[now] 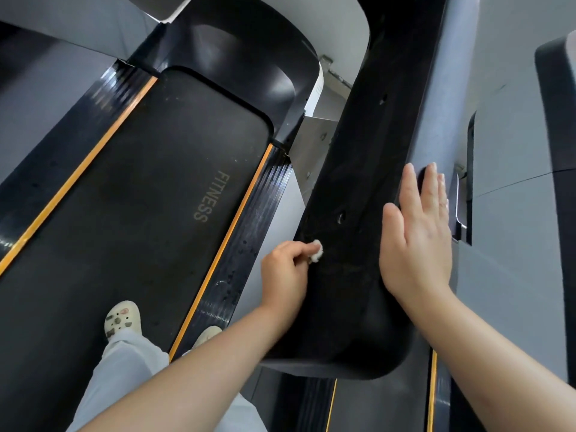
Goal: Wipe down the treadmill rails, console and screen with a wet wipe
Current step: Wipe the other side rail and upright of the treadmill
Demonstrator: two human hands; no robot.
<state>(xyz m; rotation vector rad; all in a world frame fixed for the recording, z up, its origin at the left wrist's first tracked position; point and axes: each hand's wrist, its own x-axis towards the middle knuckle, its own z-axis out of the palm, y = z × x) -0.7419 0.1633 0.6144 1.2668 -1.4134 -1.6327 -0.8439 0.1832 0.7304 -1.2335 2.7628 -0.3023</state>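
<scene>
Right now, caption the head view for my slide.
Left hand presses a wipe on the black treadmill rail; right hand rests flat.

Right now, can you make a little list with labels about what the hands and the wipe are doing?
left hand: pinches the wipe
wipe: small white wad, pressed on the rail
right hand: open, flat on the rail's far edge
rail: wide, black, with small holes
belt: black, reads FITNESS
shoe: pale, on the belt
</scene>
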